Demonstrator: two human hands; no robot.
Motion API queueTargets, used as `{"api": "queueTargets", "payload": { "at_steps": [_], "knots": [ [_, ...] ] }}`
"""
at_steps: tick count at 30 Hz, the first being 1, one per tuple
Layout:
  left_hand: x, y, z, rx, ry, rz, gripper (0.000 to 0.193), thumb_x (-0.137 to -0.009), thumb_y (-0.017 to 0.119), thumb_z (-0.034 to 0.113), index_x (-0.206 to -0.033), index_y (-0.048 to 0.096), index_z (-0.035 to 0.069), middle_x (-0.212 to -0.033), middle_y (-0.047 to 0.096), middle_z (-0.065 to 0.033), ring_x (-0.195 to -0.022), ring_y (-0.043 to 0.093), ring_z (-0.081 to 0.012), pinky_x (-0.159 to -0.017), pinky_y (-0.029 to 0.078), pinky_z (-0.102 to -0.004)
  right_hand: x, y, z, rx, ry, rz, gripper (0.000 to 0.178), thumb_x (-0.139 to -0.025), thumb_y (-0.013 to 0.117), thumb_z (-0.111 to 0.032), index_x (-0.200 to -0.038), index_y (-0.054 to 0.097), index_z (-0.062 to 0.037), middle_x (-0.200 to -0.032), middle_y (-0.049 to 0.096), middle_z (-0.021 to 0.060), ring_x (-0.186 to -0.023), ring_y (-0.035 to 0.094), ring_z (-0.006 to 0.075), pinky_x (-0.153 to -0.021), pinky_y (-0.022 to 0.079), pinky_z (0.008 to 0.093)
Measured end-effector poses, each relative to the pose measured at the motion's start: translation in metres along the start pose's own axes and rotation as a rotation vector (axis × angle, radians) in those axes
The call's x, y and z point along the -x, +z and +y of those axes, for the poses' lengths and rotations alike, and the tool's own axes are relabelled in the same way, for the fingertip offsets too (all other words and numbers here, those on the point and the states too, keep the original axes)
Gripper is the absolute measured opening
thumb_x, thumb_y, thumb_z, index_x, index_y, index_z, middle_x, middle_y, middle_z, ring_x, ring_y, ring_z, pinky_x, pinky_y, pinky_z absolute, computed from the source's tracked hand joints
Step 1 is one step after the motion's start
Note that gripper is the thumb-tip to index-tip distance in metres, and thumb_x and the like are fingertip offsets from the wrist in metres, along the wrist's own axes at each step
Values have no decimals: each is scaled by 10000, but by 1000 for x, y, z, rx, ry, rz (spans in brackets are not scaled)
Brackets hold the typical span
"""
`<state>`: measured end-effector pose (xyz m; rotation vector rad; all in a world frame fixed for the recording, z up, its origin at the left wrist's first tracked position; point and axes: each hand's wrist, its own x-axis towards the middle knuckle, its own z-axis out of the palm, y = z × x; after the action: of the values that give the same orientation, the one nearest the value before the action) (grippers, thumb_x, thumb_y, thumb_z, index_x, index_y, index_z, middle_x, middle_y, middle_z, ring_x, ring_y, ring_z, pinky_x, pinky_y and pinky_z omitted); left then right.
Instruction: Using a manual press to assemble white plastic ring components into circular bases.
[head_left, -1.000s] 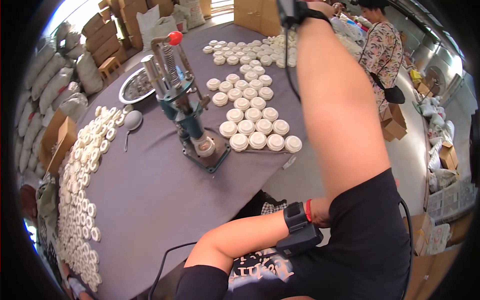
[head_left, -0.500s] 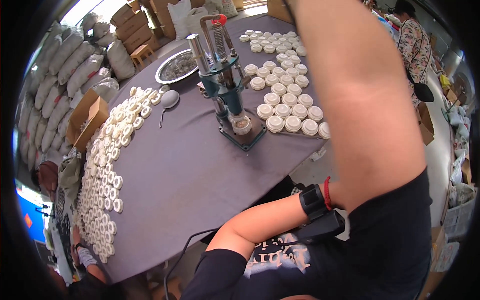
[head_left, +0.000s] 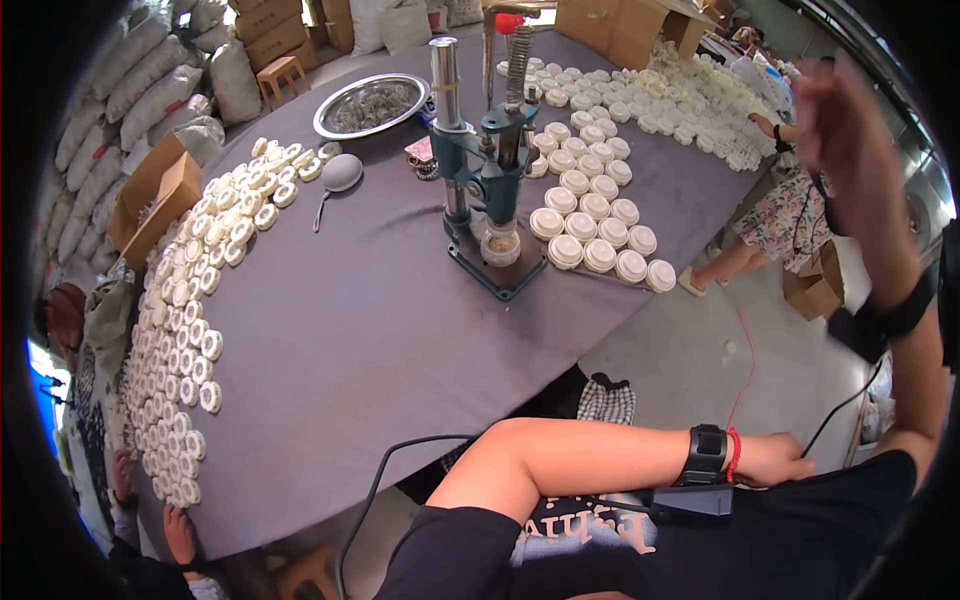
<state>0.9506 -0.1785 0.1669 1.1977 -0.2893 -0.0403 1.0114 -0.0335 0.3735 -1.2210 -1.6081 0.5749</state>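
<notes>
My left forearm lies across my dark shirt, with a black band and a red cord at the wrist. My left hand [head_left: 768, 460] is closed at the right, its fingers on a thin black cable [head_left: 838, 412]. That cable runs up toward my right wrist, which wears a dark band and box. My right hand [head_left: 855, 165] is raised high at the right, smeared by motion, so its fingers cannot be read. Neither hand touches the table. On the table stands a green hand press [head_left: 490, 190], with a round whitish piece [head_left: 500, 245] under its ram.
White ring-shaped parts [head_left: 190, 320] cover the table's left side; white round capped pieces [head_left: 600, 235] stand right of the press. A metal tray [head_left: 370, 105] and a grey ladle [head_left: 342, 174] lie behind. Co-workers' hands show at lower left [head_left: 180, 535] and far right [head_left: 764, 124].
My right arm has swung from across the view to the right, uncovering my left hand, the floor and more white pieces. The view has shifted; a co-worker's hand at lower left has moved.
</notes>
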Motion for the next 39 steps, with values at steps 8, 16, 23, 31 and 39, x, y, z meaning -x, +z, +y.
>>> {"api": "queueTargets", "payload": {
  "at_steps": [8, 16, 23, 31, 39],
  "knots": [
    [26, -18, -15, -397, -26, 181, 497, -970, 483, 377, -763, 666, -36, -687, 662, -165, -726, 655, -340, -706, 491, -433, 57, 70, -33, -240, 27, -358, 302, -993, 478, -270, -942, 601, 2, -684, 590, 68, -608, 581, 149, -528, 437, 271],
    [55, -66, -12, -103, -115, 137, 403, -967, 510, 281, -836, 713, -41, -736, 714, -87, -709, 685, -161, -694, 533, -319, 26, 37, 0, -459, -224, -688, 234, -961, 529, -220, -998, 623, -9, -744, 596, 82, -689, 609, 192, -579, 451, 273],
    [-15, -83, -171, -482, 169, -1, 381, -944, 539, 203, -1277, 557, 19, -1334, 539, -141, -1228, 485, -209, -1052, 371, -317, 117, -46, -5, -396, -218, -329, 211, -956, 526, -193, -990, 623, -8, -765, 604, 91, -711, 611, 196, -600, 456, 269],
    [13, -38, -83, -456, 455, -63, 368, -963, 467, 245, -1262, 532, 41, -1301, 526, -129, -1203, 486, -222, -997, 362, -309, 294, -108, -50, -181, -387, 272, 187, -951, 523, -163, -981, 623, -8, -790, 615, 102, -736, 614, 201, -624, 461, 266],
    [6, -30, -98, -308, 451, 220, 312, -903, 562, 239, -1128, 613, 28, -1143, 622, -128, -1039, 586, -238, -852, 436, -333, 230, -95, -18, -398, -520, 100, 164, -945, 519, -132, -972, 623, -7, -815, 625, 112, -762, 617, 207, -648, 467, 262]
  ]
}}
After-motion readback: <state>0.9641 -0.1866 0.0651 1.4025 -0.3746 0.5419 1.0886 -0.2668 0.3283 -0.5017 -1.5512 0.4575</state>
